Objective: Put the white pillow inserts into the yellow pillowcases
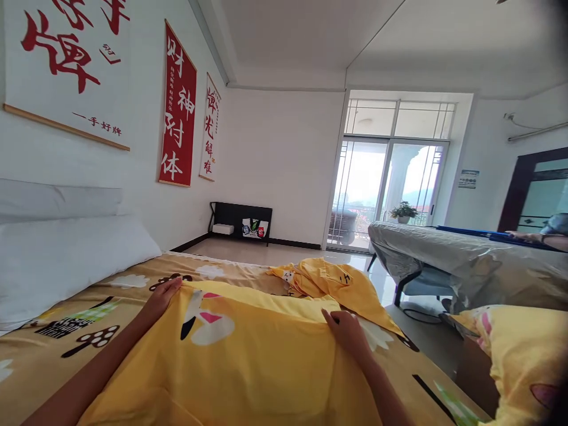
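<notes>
A yellow cloth with a printed figure (275,355) is held spread over the near middle of a bed with a patterned sheet (146,305). Its far left corner is pinched in the fingers of the left hand (167,296); its far edge, farther right, is gripped by the right hand (351,337), whose fingertips are partly hidden. Just beyond, a crumpled yellow cloth (341,281) is laid on the sheet. At the left, a white pillow (75,257) is set near the wall. At the far right, a table (412,236) is covered in clear plastic.
</notes>
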Tool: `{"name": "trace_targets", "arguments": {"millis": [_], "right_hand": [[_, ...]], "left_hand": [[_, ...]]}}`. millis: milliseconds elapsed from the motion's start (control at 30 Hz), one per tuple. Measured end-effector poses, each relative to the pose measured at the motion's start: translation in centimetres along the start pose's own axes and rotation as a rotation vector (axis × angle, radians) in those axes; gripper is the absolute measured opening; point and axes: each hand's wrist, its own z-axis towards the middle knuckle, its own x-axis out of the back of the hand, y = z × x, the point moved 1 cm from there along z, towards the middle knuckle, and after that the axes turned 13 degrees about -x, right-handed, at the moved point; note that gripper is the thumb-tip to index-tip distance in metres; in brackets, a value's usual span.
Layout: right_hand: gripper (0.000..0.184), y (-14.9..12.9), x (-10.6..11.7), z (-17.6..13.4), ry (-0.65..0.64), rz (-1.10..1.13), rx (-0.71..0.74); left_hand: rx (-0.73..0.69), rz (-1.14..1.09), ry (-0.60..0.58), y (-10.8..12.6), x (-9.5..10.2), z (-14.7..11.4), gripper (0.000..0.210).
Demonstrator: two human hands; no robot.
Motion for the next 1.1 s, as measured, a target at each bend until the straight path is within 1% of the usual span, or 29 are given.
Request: {"name": "trace_targets", "arguments": {"millis": [33,67,100,133,167,200,267,300,333,367,400,433,467,533,567,600,667,733,767,800,833,867,933,967,1033,1067,1100], "right_hand": [[0.054,0.1,0.7,0.2,0.008,-0.023,-0.006],[0.05,0.2,0.9,0.2,-0.002,-0.05,-0.012],[0.046,0.3,0.4,-0.1,-0.023,-0.077,-0.021],[0.043,0.4,-0.5,-0.7,-0.056,-0.1,-0.033],[0.04,0.4,-1.9,-1.4,-0.096,-0.115,-0.041],[0.04,0.4,-3.5,-2.3,-0.133,-0.122,-0.046],[0.043,0.6,-6.3,-4.0,-0.18,-0.123,-0.051],[0.046,0.8,-7.2,-4.5,-0.19,-0.123,-0.053],[0.048,1.0,-7.6,-4.9,-0.194,-0.125,-0.055],[0.048,1.2,-7.6,-4.9,-0.194,-0.13,-0.054],[0.047,1.3,-7.1,-4.7,-0.189,-0.136,-0.049],[0.043,1.4,-6.3,-4.4,-0.176,-0.143,-0.041],[0.039,1.2,-5.2,-3.9,-0.153,-0.148,-0.029],[0.03,0.0,-2.6,-2.9,-0.077,-0.148,0.0],[0.027,-1.1,-1.3,-2.4,-0.033,-0.14,0.019],[0.026,-2.5,-0.1,-1.9,0.008,-0.13,0.037],[0.029,-6.1,1.8,-1.0,0.076,-0.096,0.088],[0.035,-9.7,2.4,-0.4,0.123,-0.043,0.154],[0.038,-11.1,2.0,-0.3,0.134,-0.019,0.177],[0.041,-12.1,1.1,-0.5,0.12,-0.006,0.185],[0.044,-12.6,-0.3,-0.8,0.079,-0.007,0.178],[0.047,-12.7,-2.1,-1.4,0.018,-0.022,0.159],[0.049,-11.9,-6.4,-2.9,-0.126,-0.068,0.119],[0.049,-11.2,-8.5,-3.7,-0.168,-0.082,0.114],[0.051,-10.1,-11.7,-4.8,-0.199,-0.091,0.106],[0.052,-9.7,-12.6,-5.0,-0.205,-0.09,0.103],[0.053,-9.5,-13.1,-5.0,-0.21,-0.085,0.099]], "left_hand": [[-0.039,0.05,-0.089,-0.7,-0.6,-0.5,0.056],[-0.064,0.1,-0.206,-1.8,-1.4,-1.4,0.054],[-0.074,0.144,-0.33,-3.2,-2.4,-2.7,0.052],[-0.075,0.181,-0.434,-4.6,-3.4,-4.2,0.051],[-0.063,0.202,-0.502,-6.0,-4.4,-5.9,0.05],[-0.042,0.208,-0.535,-7.2,-5.3,-7.4,0.05],[-0.004,0.209,-0.533,-8.9,-6.4,-9.6,0.05],[0.007,0.213,-0.528,-9.3,-6.6,-10.1,0.05],[0.014,0.214,-0.54,-9.4,-6.4,-10.1,0.05],[0.015,0.218,-0.557,-9.3,-6.1,-9.7,0.048],[0.005,0.234,-0.56,-8.8,-5.6,-9.0,0.046],[-0.018,0.264,-0.538,-8.1,-5.0,-7.9,0.042],[-0.054,0.3,-0.489,-6.9,-4.5,-6.7,0.038],[-0.157,0.356,-0.345,-3.6,-4.0,-4.1,0.031],[-0.218,0.361,-0.285,-1.5,-4.2,-2.7,0.031],[-0.274,0.355,-0.248,0.9,-4.7,-1.5,0.033],[-0.364,0.37,-0.251,5.6,-6.6,0.9,0.037],[-0.388,0.439,-0.267,9.2,-9.5,2.4,0.042],[-0.387,0.466,-0.272,10.2,-11.1,2.5,0.044],[-0.377,0.484,-0.276,10.6,-12.8,2.2,0.046],[-0.365,0.489,-0.286,10.3,-14.5,1.3,0.048],[-0.35,0.491,-0.307,9.5,-16.2,0.0,0.049],[-0.31,0.503,-0.383,6.7,-19.2,-3.6,0.05],[-0.289,0.536,-0.44,5.0,-20.4,-5.5,0.049],[-0.274,0.596,-0.469,2.4,-22.2,-8.2,0.05],[-0.265,0.613,-0.48,1.6,-22.7,-8.8,0.051],[-0.255,0.616,-0.492,1.3,-22.9,-8.9,0.052]]}}
